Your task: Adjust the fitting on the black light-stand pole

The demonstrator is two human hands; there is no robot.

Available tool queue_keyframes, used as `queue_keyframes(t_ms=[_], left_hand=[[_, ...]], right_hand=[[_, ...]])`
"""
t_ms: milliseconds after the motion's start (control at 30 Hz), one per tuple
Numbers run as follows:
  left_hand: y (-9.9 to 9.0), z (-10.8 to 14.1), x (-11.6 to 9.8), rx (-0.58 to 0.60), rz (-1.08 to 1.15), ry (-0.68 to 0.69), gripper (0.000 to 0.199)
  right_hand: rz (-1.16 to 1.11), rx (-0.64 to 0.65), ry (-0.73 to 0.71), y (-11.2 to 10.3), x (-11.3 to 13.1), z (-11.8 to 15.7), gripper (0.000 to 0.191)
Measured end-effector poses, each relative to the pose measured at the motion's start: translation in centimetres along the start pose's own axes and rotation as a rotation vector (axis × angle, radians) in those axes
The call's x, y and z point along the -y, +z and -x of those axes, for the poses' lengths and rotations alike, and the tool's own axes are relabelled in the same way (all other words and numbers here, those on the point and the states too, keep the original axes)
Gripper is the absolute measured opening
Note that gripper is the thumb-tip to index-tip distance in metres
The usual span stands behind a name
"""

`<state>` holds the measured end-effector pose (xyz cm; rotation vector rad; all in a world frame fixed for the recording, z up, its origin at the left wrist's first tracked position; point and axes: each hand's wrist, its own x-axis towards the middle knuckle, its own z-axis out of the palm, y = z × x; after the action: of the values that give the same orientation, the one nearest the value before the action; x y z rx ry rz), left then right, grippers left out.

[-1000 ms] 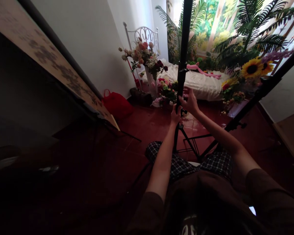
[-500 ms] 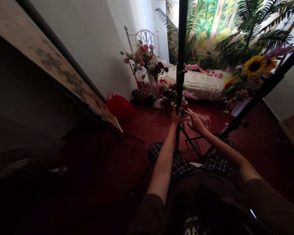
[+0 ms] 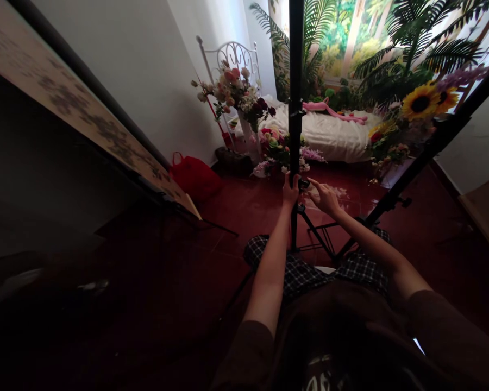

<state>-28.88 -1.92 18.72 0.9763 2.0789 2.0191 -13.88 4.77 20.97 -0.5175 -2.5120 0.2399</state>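
A black light stand (image 3: 295, 122) rises upright in front of me, its folding legs spreading near my knees. My left hand (image 3: 290, 190) is wrapped round its pole, just below the middle. A dark knob (image 3: 304, 184) sticks out of the pole's right side at that height. Beside it is my right hand (image 3: 326, 198), index finger stretched toward the knob and the other fingers loosely apart. Whether a fingertip touches the knob, I cannot tell.
A second black pole (image 3: 432, 152) slants on my right. On the left leans a long floral panel (image 3: 118, 136), with a red bag (image 3: 193, 176) behind it. Flower bunches (image 3: 244, 98) and a white-covered bed (image 3: 334, 136) are ahead. Sunflowers (image 3: 421, 103) stand at the right.
My right hand has shifted slightly beside the knob, its index finger now more distinctly extended. My left hand keeps its hold on the pole. The whole view has shifted a little.
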Motion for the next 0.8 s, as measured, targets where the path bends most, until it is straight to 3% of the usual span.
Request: queue_keyframes(t_ms=[233, 433, 533, 700, 800], left_hand=[[-0.1, 0.0, -0.1, 0.01, -0.019, -0.001, 0.039], [0.0, -0.1, 0.0, 0.004, -0.004, -0.025, 0.047], [0.1, -0.1, 0.2, 0.001, -0.002, -0.03, 0.047], [0.2, -0.3, 0.4, 0.003, -0.015, -0.037, 0.046], [0.2, -0.2, 0.4, 0.005, -0.003, -0.02, 0.048]], right_hand=[[-0.039, 0.075, 0.196, -0.4, 0.9, -1.6, 0.047], [-0.057, 0.099, 0.262, -0.6, 1.5, -2.6, 0.041], [-0.243, 0.072, 0.343, 0.1, 1.9, -3.2, 0.044], [-0.752, 0.09, 0.712, 1.0, 3.0, -4.3, 0.059], [-0.948, 0.14, 0.798, 0.5, 3.5, -4.4, 0.058]])
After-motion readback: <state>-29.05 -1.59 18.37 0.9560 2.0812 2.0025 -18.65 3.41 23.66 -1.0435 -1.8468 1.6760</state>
